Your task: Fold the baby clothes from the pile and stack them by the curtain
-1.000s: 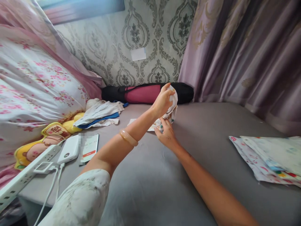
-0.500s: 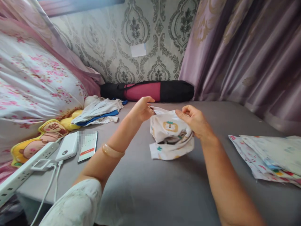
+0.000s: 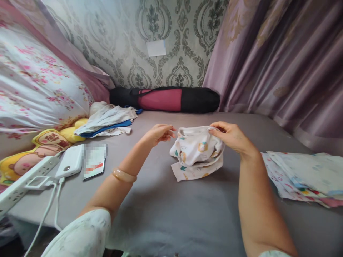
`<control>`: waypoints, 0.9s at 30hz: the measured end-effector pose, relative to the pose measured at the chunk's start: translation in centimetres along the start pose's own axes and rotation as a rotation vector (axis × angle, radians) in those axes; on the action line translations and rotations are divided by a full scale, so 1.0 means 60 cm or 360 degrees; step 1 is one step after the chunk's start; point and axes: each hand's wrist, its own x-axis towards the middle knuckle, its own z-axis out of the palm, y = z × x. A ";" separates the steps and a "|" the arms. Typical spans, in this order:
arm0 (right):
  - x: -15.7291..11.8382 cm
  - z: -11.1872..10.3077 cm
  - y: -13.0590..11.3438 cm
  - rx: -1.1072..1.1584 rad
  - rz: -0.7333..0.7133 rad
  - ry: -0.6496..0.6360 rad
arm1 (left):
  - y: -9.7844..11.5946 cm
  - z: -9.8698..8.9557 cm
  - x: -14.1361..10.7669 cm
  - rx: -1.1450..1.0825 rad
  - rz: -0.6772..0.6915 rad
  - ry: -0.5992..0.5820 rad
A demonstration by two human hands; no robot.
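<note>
A small white garment (image 3: 199,148) with a lion and leaf print sits bunched on the grey bed sheet. Its ribbed band faces up, and a sleeve or leg (image 3: 195,172) lies flat along the near side. At the band's right end, my right hand (image 3: 227,135) pinches the cloth between thumb and fingers. My left hand (image 3: 162,134) is just left of the garment, apart from it, fingers loosely spread with nothing in them.
Folded printed cloths (image 3: 308,175) lie at the right. Rumpled clothes (image 3: 107,121) lie at the left, near a phone (image 3: 95,162), a white power bank (image 3: 70,160) and a power strip (image 3: 29,182) with cables. A long black-and-red bag (image 3: 163,100) lines the wall.
My left hand has let go of the garment and moved slightly left and down. My right hand keeps its hold on the band, and the garment now rests lower on the sheet.
</note>
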 end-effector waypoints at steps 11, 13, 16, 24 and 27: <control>-0.018 -0.023 -0.011 0.0493 0.0070 0.0013 | -0.071 0.058 0.068 -0.0143 0.0373 -0.0424; -0.019 -0.031 -0.008 0.0545 0.0102 0.0051 | -0.071 0.069 0.069 -0.0228 0.0270 -0.0466; -0.024 -0.043 -0.006 0.0628 0.0154 0.0168 | -0.066 0.075 0.060 -0.0294 0.0206 -0.0547; -0.052 -0.084 -0.011 0.0641 0.0113 0.0714 | -0.049 0.082 0.026 -0.0321 0.0274 -0.0865; -0.051 -0.087 -0.006 0.0537 0.0187 0.0646 | -0.043 0.081 0.025 -0.0456 0.0299 -0.0737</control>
